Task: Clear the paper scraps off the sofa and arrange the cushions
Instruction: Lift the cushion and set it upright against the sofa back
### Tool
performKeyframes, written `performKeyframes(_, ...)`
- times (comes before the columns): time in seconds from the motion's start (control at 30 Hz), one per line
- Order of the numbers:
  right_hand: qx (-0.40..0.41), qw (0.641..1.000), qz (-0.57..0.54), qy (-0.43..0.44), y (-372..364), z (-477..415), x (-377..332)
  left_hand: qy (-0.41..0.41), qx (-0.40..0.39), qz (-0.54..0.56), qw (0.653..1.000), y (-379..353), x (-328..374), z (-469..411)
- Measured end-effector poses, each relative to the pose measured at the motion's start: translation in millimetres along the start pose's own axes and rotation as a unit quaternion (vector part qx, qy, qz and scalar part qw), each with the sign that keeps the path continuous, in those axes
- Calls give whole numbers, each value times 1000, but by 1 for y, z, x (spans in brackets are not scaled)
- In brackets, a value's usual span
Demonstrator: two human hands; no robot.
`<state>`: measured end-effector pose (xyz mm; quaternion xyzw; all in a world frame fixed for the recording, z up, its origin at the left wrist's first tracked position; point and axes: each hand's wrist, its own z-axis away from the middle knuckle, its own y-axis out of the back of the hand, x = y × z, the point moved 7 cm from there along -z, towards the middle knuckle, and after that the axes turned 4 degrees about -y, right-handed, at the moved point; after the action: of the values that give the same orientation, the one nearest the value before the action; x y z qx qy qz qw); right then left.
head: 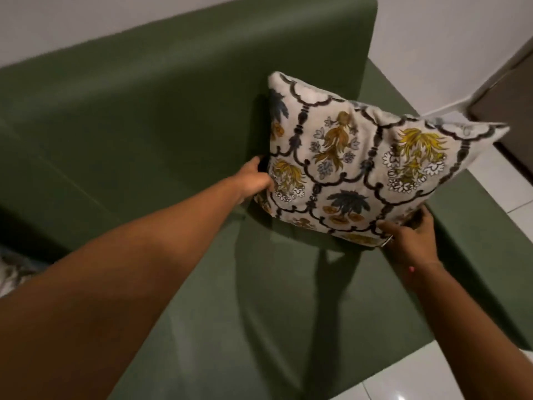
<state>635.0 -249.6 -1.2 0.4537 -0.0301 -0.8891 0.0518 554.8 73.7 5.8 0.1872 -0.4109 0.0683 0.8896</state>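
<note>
While we hold it at two edges, the cushion stands almost upright at the sofa's far end, and each line below says why.

Cushion: the square cream fabric cushion printed with dark lattice and yellow and blue flowers [360, 166] stands between our two hands, its lower edge just above or touching the seat; we cannot tell which.

Left hand: our left hand [256, 180] is closed on the cushion's left edge, thumb on the printed face, the other fingers hidden behind. We judge this grip steers that edge back against the backrest.

Right hand: our right hand [409, 235] is curled round the lower right corner, fingers partly wrapped under it, so the weight rests there while the other hand guides.

Sofa: the dark green upholstered sofa [144, 116] has its backrest just beyond the left hand and its armrest just past the right hand. The corner they form is, we think, the intended resting spot.

Paper scraps: we see none on the seat near either hand, so the clearing step looks done on this part.

Second cushion: a blurred patterned cushion edge [14, 269] shows far behind our left forearm, well apart from both hands, probably awaiting its turn.

Floor: glossy white tiled floor [496, 180] lies beyond the right hand.
</note>
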Motion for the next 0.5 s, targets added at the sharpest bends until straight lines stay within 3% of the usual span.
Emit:
performKeyframes(0.13,-63,998,16,-10,-6,-17,-2,16,-5,42,999,-24,2,-3)
performKeyframes(0.27,-91,996,8,0,-11,-14,-6,17,43,140,989,-19,-13,28)
performKeyframes(0.5,-202,976,73,29,-103,8,-14,45,237,260,935,42,-92,101)
